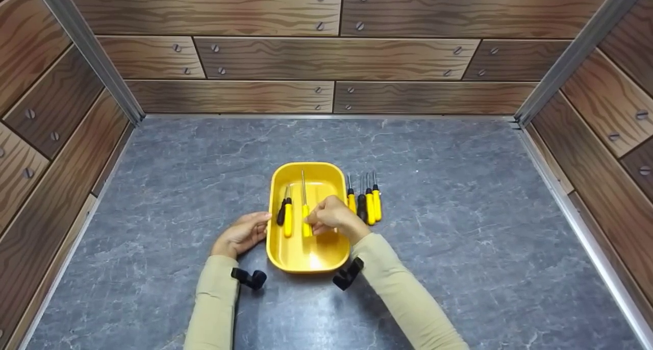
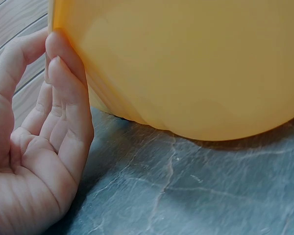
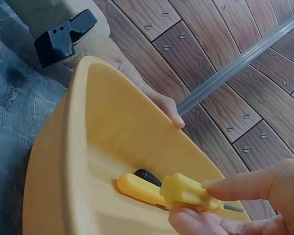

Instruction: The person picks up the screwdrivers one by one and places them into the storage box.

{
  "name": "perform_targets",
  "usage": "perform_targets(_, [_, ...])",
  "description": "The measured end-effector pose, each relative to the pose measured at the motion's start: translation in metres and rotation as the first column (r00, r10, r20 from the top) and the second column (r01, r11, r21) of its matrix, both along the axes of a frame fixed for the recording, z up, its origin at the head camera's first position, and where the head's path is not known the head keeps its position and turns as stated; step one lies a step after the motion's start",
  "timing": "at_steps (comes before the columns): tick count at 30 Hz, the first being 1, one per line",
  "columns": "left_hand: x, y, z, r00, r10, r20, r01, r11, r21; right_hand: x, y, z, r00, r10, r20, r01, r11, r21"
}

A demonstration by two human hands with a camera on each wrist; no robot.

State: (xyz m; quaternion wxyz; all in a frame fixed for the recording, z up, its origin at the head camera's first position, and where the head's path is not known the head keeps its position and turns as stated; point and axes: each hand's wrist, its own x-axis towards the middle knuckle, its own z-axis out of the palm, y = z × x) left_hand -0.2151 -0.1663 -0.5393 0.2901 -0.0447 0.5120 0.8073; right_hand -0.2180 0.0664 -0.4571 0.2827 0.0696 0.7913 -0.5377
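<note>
A yellow plastic tray [image 1: 311, 253] stands on the tabletop. My left hand [image 1: 242, 235] holds its left side wall, the thumb over the rim and the other fingers against the outside. Inside the tray, my right hand [image 1: 334, 217] pinches the yellow handle of a screwdriver [image 3: 185, 190] between thumb and fingers; its long shaft points toward the far end. Left of it in the tray lie a yellow-handled screwdriver [image 1: 288, 220] and a black-handled screwdriver [image 1: 281, 213], side by side. Whether the held screwdriver touches the tray floor I cannot tell.
Several more screwdrivers [image 1: 370, 204], with yellow or black handles, lie in a row just right of the tray, the nearest partly hidden by the tray and right hand. Wood-patterned walls [image 1: 326, 59] enclose the dark marbled tabletop [image 1: 459, 212] at the back and sides.
</note>
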Motion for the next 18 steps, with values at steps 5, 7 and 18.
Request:
perform_targets(5, [-0.0004, -0.0003, 0.0006, 1.0, -0.001, 0.0, 0.001, 1.0, -0.004, -0.0026, -0.003, -0.0008, 1.0, 0.01, 0.017, -0.011, 0.999, 0.03])
perform_targets(7, [-0.0003, -0.0006, 0.0007, 1.0, 0.0, 0.003, 0.0, 1.0, -0.003, -0.0032, -0.0041, -0.0014, 1.0, 0.016, 0.024, -0.016, 0.999, 0.033])
perform_targets(18, [0.0006, -0.0007, 0.0018, 1.0, 0.009, 0.006, -0.009, 1.0, -0.022, -0.0062, -0.0076, -0.0073, 0.999, -0.004, 0.052, 0.003, 1.0, 0.008])
